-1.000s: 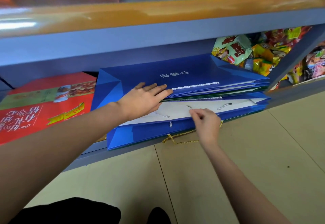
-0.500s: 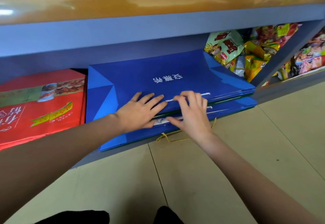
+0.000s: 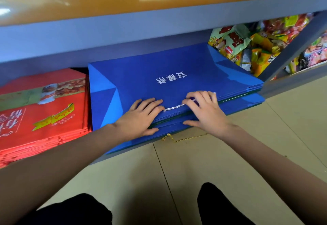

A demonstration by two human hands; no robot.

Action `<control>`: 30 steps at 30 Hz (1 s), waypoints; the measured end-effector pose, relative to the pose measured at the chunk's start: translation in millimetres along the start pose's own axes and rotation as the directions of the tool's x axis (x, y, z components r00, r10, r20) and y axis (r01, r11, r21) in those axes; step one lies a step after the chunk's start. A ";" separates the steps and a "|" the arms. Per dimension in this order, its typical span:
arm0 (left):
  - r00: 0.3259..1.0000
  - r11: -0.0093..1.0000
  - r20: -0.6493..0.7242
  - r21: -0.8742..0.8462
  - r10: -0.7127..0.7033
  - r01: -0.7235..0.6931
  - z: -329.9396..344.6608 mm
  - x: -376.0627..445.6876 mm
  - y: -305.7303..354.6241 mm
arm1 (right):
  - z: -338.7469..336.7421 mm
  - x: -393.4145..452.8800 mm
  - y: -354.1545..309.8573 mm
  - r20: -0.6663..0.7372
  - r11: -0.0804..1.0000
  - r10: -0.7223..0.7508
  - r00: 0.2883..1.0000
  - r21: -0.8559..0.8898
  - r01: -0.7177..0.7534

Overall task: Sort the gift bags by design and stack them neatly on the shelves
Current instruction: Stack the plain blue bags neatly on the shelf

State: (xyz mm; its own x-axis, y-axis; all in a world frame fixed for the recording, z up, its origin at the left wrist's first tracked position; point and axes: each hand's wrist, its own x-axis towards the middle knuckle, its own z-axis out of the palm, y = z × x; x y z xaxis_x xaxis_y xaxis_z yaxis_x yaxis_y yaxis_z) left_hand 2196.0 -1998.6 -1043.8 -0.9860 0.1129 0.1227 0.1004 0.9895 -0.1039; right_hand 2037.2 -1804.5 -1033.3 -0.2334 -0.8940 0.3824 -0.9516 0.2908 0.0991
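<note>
hands (image 3: pixel 174 116) flat on blue bags (image 3: pixel 159 76) | grey shelf (image 3: pixel 123 35) | beige floor (image 3: pixel 203 168)

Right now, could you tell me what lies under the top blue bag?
Under the top blue bag lie more flat blue bags, with a gold cord hanging out in front. Both hands, left and right, cover the middle edges; the count is hidden.
</note>
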 end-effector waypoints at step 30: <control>0.684 0.814 0.524 0.033 -0.508 0.580 -36.9 14.6 17.5 | -21.4 33.5 116.8 0.749 0.963 -0.130 0.650 -0.060 0.263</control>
State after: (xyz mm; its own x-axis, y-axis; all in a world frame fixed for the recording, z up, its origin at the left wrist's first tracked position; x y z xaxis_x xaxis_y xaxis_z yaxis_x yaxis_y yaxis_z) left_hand 2188.3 -1976.4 -1007.4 -0.7952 -0.4725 -0.3800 -0.4940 0.8682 -0.0458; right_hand 1922.6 -1793.1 -989.2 -0.1774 -0.8739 -0.4525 -0.9656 0.0659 0.2514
